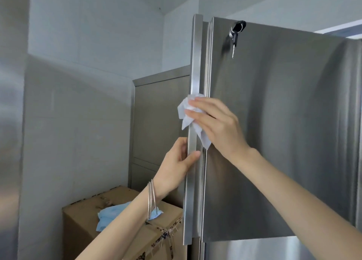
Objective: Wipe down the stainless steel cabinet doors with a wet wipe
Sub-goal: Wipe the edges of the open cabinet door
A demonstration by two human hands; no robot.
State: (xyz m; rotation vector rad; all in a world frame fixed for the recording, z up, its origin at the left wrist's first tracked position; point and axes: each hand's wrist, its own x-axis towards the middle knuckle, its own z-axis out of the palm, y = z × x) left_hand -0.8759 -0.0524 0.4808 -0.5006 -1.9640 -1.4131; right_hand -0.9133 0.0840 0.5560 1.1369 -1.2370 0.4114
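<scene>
A stainless steel cabinet door (274, 132) stands open in front of me, its long vertical edge handle (194, 191) on the left side. My right hand (217, 122) presses a crumpled white wet wipe (188, 114) against the door's left edge, about halfway up. Below it, my left hand (176, 167) grips the handle strip, thumb on the front, with thin bangles on the wrist. A set of keys (236, 34) hangs from the lock near the door's top.
A cardboard box (109, 220) with a blue cloth (111, 215) on top sits low at the left. Behind it stands another steel cabinet (156, 122). White tiled walls fill the left and top. A lower steel door (254, 250) shows beneath.
</scene>
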